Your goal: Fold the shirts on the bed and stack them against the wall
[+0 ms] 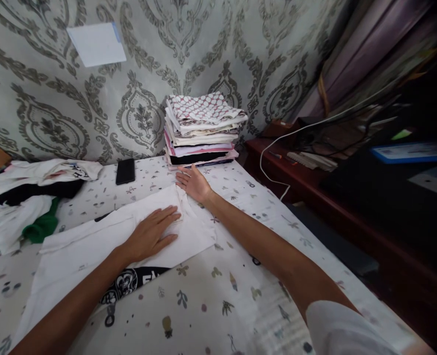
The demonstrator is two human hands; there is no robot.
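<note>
The bed (203, 323), its pale sheet printed with small plants, fills most of the view. On it, before the person, lies the white garment (81, 241), folded long and fairly flat, with creases toward its right end. A stack (203, 130) of folded clothes stands against the wall; a loose heap (15, 212) with black and green cloth lies left, dark lettering on one piece, only an "H" readable. The left hand (151, 234) presses palm-down on the garment, fingers slightly apart. The right hand (194, 185) is open, fingers spread, at the garment's far corner; whether it touches, I cannot tell. Beyond lies a black phone (125, 171). The garment's near edge shows a black print (129, 282) with white figures and partly covered letters, beginning "E". A faint mark on the white is too small to read.
</note>
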